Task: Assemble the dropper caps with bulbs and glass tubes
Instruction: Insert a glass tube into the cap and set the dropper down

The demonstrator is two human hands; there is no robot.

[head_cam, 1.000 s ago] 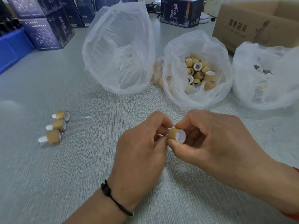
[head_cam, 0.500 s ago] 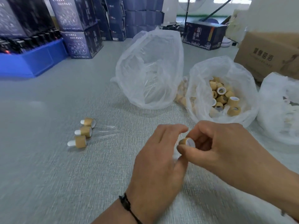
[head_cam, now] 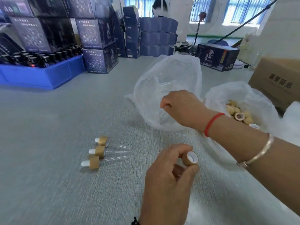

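My left hand (head_cam: 167, 181) pinches a tan dropper cap (head_cam: 190, 159) between thumb and fingers, its white-lined open end facing up and right. My right hand (head_cam: 180, 108) reaches inside the clear plastic bag of glass tubes (head_cam: 164, 75), its fingers curled round a faint glass tube (head_cam: 162, 112). Three assembled droppers (head_cam: 97, 151) with white bulbs and glass tubes lie side by side on the grey table, left of my hands. A second bag (head_cam: 253, 96) to the right holds several loose tan caps (head_cam: 240, 116).
A third white bag (head_cam: 293, 120) shows at the right edge, with a cardboard box (head_cam: 276, 82) behind it. A blue bin of dark bottles (head_cam: 40, 75) and stacked dark boxes (head_cam: 99, 59) stand at the back left. Another person (head_cam: 159, 7) is far behind.
My right hand has let go of the cap and gone up into the tube bag. The left hand keeps the cap alone. My head has tilted up, showing more of the room.
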